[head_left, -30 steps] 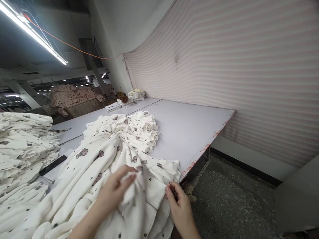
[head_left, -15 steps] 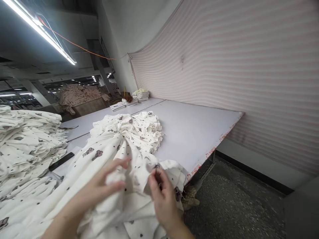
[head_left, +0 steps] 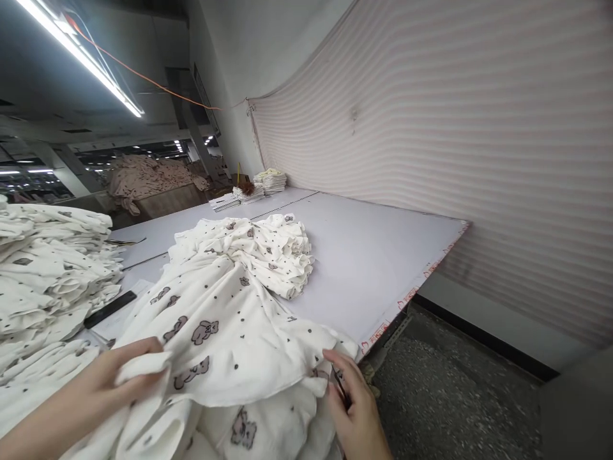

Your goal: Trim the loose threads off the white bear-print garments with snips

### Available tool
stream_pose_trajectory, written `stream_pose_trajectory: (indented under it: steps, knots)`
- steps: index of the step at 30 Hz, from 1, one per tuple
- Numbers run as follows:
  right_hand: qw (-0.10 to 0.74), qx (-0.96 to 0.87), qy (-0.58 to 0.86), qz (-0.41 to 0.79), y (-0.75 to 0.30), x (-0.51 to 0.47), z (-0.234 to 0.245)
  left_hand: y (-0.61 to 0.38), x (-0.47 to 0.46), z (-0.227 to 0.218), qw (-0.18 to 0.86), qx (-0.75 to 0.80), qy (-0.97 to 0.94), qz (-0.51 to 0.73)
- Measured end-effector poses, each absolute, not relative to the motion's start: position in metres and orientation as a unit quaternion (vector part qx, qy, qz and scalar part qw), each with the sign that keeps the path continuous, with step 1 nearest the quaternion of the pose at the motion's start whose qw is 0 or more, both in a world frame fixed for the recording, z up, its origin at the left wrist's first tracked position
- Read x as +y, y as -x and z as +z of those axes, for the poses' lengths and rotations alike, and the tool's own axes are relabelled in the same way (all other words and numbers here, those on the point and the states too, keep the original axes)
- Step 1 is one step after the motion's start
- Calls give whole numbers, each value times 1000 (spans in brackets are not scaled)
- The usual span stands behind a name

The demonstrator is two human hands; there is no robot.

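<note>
The left hand (head_left: 106, 382) is pinching white bear-print fabric (head_left: 253, 358), which is lying heaped on a pale table (head_left: 364, 255). The right hand (head_left: 357, 409) is gripping a small dark tool (head_left: 340, 383) beside the fabric's edge

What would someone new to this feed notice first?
Probably the white bear-print cloth heaped across the near part of the pale table, with the left hand gripping a white fold at its left and the right hand at its right edge, holding a small dark item. Next, likely the big striped sheet hanging behind the table on the right, then the pinkish heap at the back left.
</note>
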State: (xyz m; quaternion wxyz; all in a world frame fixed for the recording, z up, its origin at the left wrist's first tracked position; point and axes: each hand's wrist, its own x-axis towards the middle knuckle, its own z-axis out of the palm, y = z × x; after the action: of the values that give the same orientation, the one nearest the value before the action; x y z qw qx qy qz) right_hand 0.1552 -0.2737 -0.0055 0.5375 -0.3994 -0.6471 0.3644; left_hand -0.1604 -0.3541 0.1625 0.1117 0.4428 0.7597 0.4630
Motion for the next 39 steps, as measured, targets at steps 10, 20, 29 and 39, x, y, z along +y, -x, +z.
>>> stream_pose_trajectory:
  steps: [10, 20, 29, 39]
  knots:
    - [478, -673, 347, 445, -136, -240, 26, 59, -311, 128, 1, 710, -690, 139]
    - [473, -687, 390, 391, -144, -250, 51, 33, -308, 113, 119, 629, -734, 228]
    - [437, -776, 318, 325, -137, -267, 57, 40, -312, 107, 139, 616, -709, 314]
    - [445, -756, 380, 293, -119, -246, 53, 52, -302, 133, 339, 657, -617, 269]
